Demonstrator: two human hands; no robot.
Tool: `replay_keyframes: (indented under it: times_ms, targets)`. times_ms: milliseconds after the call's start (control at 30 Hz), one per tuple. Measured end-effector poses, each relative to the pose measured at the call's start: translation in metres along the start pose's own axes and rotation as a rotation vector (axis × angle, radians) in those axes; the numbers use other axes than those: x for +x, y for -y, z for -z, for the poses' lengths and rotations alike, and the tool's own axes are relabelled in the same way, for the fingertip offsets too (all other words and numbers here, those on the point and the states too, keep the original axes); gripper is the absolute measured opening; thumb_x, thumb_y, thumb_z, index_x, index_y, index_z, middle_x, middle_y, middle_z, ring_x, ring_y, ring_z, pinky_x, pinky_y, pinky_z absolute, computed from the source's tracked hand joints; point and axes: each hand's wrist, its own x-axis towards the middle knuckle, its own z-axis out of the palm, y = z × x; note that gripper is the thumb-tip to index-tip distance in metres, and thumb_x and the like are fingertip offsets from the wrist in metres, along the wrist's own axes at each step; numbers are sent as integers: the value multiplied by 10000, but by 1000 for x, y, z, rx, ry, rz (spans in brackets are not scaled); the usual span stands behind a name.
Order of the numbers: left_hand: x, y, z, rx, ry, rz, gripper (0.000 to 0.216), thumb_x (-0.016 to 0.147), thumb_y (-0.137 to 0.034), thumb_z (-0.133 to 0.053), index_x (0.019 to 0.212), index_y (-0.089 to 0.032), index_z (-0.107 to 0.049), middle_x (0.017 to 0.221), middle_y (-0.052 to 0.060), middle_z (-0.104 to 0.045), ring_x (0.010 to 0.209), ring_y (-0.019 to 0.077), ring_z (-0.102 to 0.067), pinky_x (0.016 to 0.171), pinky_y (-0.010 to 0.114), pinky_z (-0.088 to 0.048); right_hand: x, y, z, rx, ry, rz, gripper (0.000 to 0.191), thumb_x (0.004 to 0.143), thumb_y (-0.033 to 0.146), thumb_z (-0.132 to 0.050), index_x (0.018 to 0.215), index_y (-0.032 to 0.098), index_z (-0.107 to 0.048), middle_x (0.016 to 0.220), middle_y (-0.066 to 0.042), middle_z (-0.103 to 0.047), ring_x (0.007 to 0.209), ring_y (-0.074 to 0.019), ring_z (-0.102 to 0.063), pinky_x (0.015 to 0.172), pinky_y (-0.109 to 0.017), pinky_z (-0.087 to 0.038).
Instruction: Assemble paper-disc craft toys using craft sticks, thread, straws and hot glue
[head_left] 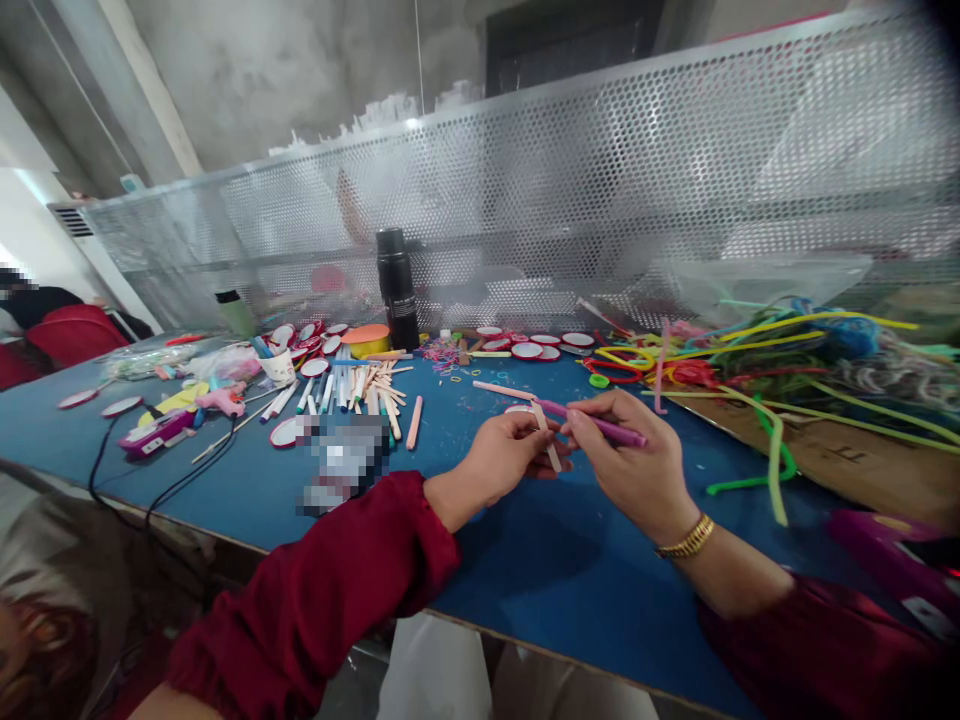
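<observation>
My left hand [504, 457] is closed round a pale wooden craft stick [550, 452], held just above the blue table [525, 560]. My right hand [634, 460] pinches a pink marker pen [600, 426], whose tip meets the stick near my left fingers. Both sleeves are dark red, and a gold bracelet [686, 541] sits on my right wrist. The two hands are close together at the middle of the table.
A heap of wooden sticks and pens [360, 388] lies left of centre, by a black bottle [397, 287] and round red-rimmed discs [534, 349]. Coloured pipe cleaners [780, 370] cover the right side. A pink glue gun [221, 400] with cables is at left. A perforated metal screen [600, 180] backs the table.
</observation>
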Motion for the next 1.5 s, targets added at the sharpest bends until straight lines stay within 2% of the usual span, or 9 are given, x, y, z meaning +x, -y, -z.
replay_keyframes:
  times_ms: [300, 633, 867, 1500]
  targets:
    - [0, 1, 2, 4, -5, 1, 251, 856, -343, -732, 1019, -159, -681, 898, 72, -728, 731, 179, -708, 735, 319, -549, 1, 3, 1, -12, -28, 8, 135, 918, 391, -652, 857, 270, -652, 754, -13, -712, 644, -197, -672, 590, -329, -532]
    - [-1, -1, 0, 10, -12, 16, 124, 915, -211, -608, 1008, -151, -663, 845, 52, -709, 674, 153, -693, 695, 293, -545, 0, 1, 1, -23, -2, 12, 143, 924, 383, -646, 855, 257, -652, 760, -11, -709, 637, -185, -665, 606, -328, -534]
    - [0, 0, 1, 3, -5, 28, 174, 866, -279, -705, 986, -158, -668, 846, 53, -706, 703, 167, -698, 696, 296, -547, 1, 2, 2, -28, -11, 22, 142, 918, 377, -652, 865, 246, -657, 746, -15, -714, 623, -183, -660, 603, -324, -532]
    - [-1, -2, 0, 23, -17, 30, 143, 920, -219, -608, 1040, -156, -656, 840, 50, -698, 701, 161, -697, 714, 302, -552, 2, 4, 2, -43, -45, 35, 127, 905, 346, -662, 836, 240, -662, 720, -17, -708, 591, -176, -650, 591, -328, -517]
